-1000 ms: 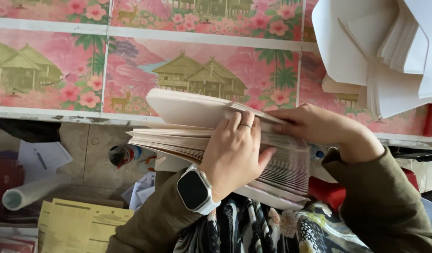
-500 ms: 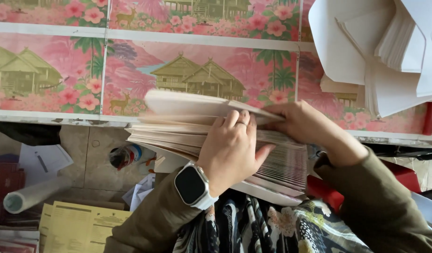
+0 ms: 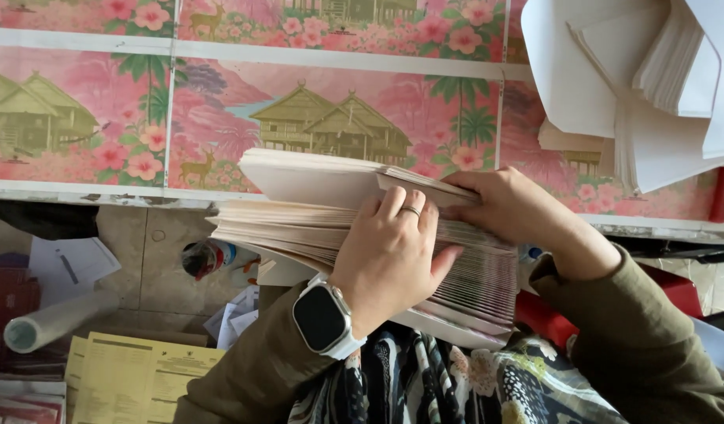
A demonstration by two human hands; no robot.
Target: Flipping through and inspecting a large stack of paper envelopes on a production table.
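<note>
A thick stack of cream paper sheets (image 3: pixel 299 206) rests on my lap, its upper sheets fanned and lifted. My left hand (image 3: pixel 389 259), with a ring and a white-strapped wristwatch (image 3: pixel 324 318), lies flat on the side of the stack and presses the sheets. My right hand (image 3: pixel 507 206) grips the lifted top bundle at its right end, fingers tucked between the sheets. Both sleeves are olive green.
A tabletop covered in pink cloth printed with houses and flowers (image 3: pixel 102 118) runs across the top. White envelopes (image 3: pixel 645 86) lie piled at upper right. Lower left hold a rolled paper tube (image 3: pixel 55 322), yellow forms (image 3: pixel 134 377) and loose papers (image 3: pixel 67 263). A patterned garment (image 3: pixel 456 385) covers my lap.
My right hand has slid a little left along the top bundle and the fanned sheets have settled lower. My left hand stays pressed on the stack.
</note>
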